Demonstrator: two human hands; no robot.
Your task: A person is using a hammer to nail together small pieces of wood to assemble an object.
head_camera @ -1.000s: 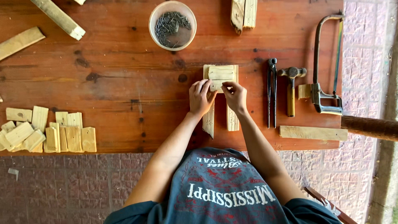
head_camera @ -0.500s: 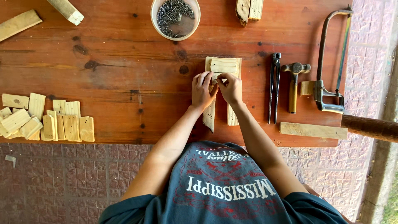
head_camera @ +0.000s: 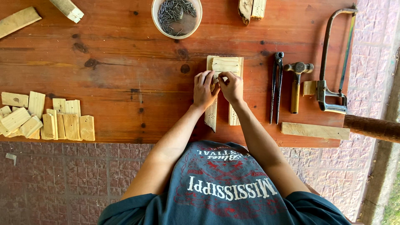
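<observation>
On the reddish-brown plank table (head_camera: 104, 66), seen from our head camera looking straight down, our work sits right of centre; beyond the near edge lies a floor of pinkish patterned tiles (head_camera: 62, 175), which also runs up the right side. Our left hand (head_camera: 204, 89) and right hand (head_camera: 231, 86) meet fingertip to fingertip over a small pale wooden assembly (head_camera: 225, 66). Both hands press on it, fingers curled, pinching at one spot between them; whether a small part is held there we cannot tell. The assembly consists of two narrow slats lying side by side, their long axis running from the near edge toward the far edge, with a short crosspiece (head_camera: 226, 63) laid across their far ends, its long axis left to right. The near end of the left slat (head_camera: 211, 118) is cut to a point facing us.

Far side, centre: a round white bowl (head_camera: 177, 18) filled with dark nails. Right of the assembly, set parallel to the slats: pincers (head_camera: 276, 87), a hammer (head_camera: 296, 83) and a hacksaw (head_camera: 333, 58), with a loose wooden strip (head_camera: 315, 131) near the edge. Left, near edge: a cluster of short wood offcuts (head_camera: 46, 121). Far-left corner: two longer wood pieces (head_camera: 18, 21).
</observation>
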